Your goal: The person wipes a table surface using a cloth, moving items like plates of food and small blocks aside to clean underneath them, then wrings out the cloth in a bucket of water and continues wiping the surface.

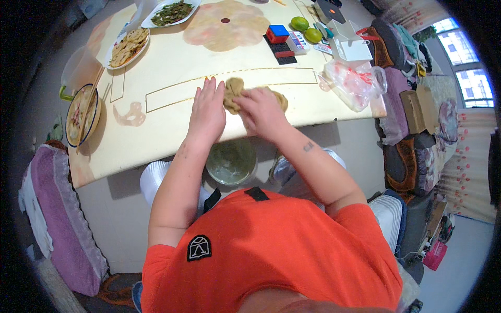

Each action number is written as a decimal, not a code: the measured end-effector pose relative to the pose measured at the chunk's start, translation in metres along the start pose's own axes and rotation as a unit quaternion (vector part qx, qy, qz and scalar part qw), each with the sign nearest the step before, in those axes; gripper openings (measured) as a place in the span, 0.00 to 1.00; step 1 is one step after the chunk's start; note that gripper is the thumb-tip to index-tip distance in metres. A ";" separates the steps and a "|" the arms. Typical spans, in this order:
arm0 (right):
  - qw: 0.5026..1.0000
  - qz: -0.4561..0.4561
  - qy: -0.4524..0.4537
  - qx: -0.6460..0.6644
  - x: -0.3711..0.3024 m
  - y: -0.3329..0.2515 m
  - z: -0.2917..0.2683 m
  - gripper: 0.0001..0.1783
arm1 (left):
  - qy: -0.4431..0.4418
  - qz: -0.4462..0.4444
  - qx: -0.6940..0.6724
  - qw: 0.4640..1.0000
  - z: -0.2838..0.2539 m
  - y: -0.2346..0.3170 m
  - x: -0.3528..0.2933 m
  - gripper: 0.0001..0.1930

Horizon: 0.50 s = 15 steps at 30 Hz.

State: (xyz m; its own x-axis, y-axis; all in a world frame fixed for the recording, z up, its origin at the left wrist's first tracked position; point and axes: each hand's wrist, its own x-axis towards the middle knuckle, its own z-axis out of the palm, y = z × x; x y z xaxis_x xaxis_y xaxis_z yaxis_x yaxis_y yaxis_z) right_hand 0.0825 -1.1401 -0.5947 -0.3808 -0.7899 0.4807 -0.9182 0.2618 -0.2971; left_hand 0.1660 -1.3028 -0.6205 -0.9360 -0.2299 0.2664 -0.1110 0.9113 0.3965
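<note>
A crumpled tan cloth [234, 88] lies on the cream tabletop [172, 122] close to its near edge. My right hand [265, 113] is closed over the cloth, which bunches out on both sides of it. Just left of the cloth, my left hand [207, 110] is held with fingers stretched out toward the far side of the table. It holds nothing. Below the table edge, between my forearms, a clear round bowl [231, 166] shows.
At the left stand a bowl with chopsticks [83, 119], a plate of sliced food [130, 48] and a dish of greens [172, 12]. At the right lie a clear plastic bag [355, 86], a white box [350, 46], green fruits [313, 35] and a blue-and-red block [277, 34].
</note>
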 end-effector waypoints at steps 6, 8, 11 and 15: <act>0.996 0.041 0.079 -0.011 0.069 0.041 0.037 0.12 | 0.005 -0.007 0.011 1.000 -0.001 0.002 0.005 0.27; 0.995 0.049 0.084 -0.020 0.074 0.044 0.042 0.13 | 0.010 0.002 0.011 1.000 0.000 0.003 0.008 0.27; 0.996 0.049 0.069 -0.016 0.065 0.028 0.033 0.15 | 0.013 -0.002 0.001 1.000 0.002 0.002 0.010 0.25; 0.998 0.028 0.046 -0.012 0.020 0.013 0.009 0.16 | -0.003 -0.007 -0.021 1.000 -0.006 0.011 0.018 0.18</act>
State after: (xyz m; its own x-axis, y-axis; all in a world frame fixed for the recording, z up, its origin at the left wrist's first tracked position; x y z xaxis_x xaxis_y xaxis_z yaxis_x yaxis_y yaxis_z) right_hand 0.0635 -1.1577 -0.5968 -0.4384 -0.7198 0.5383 -0.8975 0.3182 -0.3054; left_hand 0.1503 -1.2991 -0.6066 -0.9361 -0.2412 0.2560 -0.1106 0.8928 0.4366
